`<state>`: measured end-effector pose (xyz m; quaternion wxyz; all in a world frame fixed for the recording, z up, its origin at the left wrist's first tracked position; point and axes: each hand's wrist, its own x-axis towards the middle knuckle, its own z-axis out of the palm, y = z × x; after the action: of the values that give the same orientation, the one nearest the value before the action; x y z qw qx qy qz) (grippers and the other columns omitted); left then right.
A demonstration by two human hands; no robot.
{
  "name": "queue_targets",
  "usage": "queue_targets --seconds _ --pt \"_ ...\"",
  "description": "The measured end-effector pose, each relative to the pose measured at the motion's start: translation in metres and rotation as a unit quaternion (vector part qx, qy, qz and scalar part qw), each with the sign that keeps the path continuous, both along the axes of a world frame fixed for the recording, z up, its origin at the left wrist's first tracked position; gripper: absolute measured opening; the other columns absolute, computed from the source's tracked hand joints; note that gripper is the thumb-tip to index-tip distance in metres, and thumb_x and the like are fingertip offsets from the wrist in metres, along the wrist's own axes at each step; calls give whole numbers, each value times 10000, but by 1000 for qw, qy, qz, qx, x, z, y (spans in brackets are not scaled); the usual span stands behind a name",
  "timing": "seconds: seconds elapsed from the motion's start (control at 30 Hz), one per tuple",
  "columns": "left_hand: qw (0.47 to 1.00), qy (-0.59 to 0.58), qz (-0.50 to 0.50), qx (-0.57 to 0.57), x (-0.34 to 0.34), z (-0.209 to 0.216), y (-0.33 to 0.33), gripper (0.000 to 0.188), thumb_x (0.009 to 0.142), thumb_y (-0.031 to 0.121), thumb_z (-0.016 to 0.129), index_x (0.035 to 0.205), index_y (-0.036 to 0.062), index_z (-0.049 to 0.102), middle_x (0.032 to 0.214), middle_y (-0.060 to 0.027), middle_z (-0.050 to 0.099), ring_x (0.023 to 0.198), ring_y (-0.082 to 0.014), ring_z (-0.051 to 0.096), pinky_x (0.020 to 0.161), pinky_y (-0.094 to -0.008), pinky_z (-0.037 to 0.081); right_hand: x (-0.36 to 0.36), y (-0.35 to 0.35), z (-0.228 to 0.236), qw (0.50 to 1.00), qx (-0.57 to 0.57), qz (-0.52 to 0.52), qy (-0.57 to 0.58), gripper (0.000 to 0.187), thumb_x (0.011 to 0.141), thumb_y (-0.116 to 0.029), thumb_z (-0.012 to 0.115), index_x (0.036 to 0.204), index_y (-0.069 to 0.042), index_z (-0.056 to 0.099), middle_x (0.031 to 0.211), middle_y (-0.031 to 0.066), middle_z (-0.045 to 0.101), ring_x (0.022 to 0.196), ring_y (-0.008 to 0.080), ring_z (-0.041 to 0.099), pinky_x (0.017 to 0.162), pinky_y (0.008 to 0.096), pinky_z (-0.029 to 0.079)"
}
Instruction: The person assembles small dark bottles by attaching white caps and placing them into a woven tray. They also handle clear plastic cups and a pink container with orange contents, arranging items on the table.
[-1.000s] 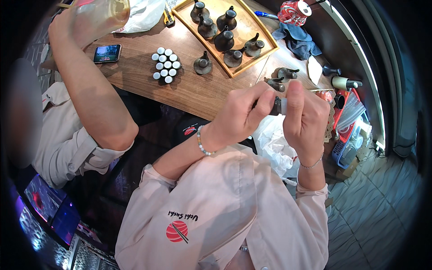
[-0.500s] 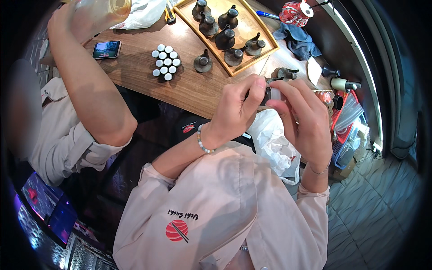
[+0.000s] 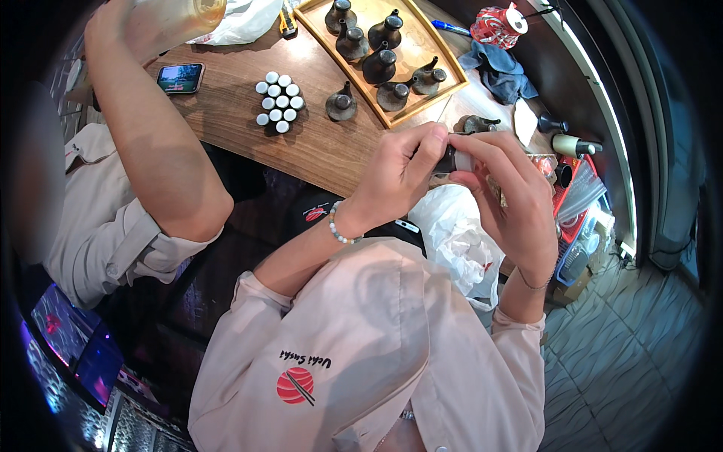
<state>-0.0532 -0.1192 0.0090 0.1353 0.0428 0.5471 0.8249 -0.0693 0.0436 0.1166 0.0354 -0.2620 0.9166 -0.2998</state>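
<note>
Over the table's near edge, my left hand (image 3: 401,172) and my right hand (image 3: 514,188) meet with fingers closed. Between them is a small dark bottle (image 3: 445,163) with a whitish cap (image 3: 462,162). The left fingers wrap the dark part and hide much of it, while the right thumb and fingertips pinch at the cap end. Just beyond the hands sits a dark spouted sauce pot (image 3: 477,124), partly covered by my fingers. Another dark sauce pot (image 3: 342,104) stands on the table left of them.
Several white-capped bottles (image 3: 280,102) cluster on the table. A wooden tray (image 3: 410,114) holds several sauce pots. To the left, a co-worker's arm (image 3: 154,143) reaches toward a large clear container (image 3: 169,29). A phone (image 3: 181,78), white plastic bag (image 3: 456,233) and blue cloth (image 3: 503,74) lie around.
My hands stay together on the bottle, with a slight shift of the fingers that shows a little more of its dark part. The co-worker's container has moved slightly.
</note>
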Motion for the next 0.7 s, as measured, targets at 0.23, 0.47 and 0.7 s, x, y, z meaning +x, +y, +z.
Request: queue_targets --seconds 0.23,0.47,0.7 --pt "985 114 112 -64 -3 -10 12 510 1133 407 389 953 4 642 662 26 542 529 -39 480 478 -215 360 14 -10 -9 987 42 -127 -89 349 912 -225 781 1189 -36 682 732 96 625 619 259 640 556 378 476" --pt "998 -56 34 17 0 -10 5 458 1130 322 431 865 -26 567 679 -47 516 660 -99 433 577 -331 399 8 -4 -17 991 -25 -107 -82 296 943 -217 752 1136 -25 635 714 103 632 605 300 645 546 388 481" --pt "994 52 17 -93 3 -27 0 458 1135 367 401 930 23 625 607 48 495 504 -16 444 460 -209 356 17 -1 -29 995 43 -74 -50 256 968 -247 713 1056 -25 619 713 113 655 622 331 654 541 409 490"
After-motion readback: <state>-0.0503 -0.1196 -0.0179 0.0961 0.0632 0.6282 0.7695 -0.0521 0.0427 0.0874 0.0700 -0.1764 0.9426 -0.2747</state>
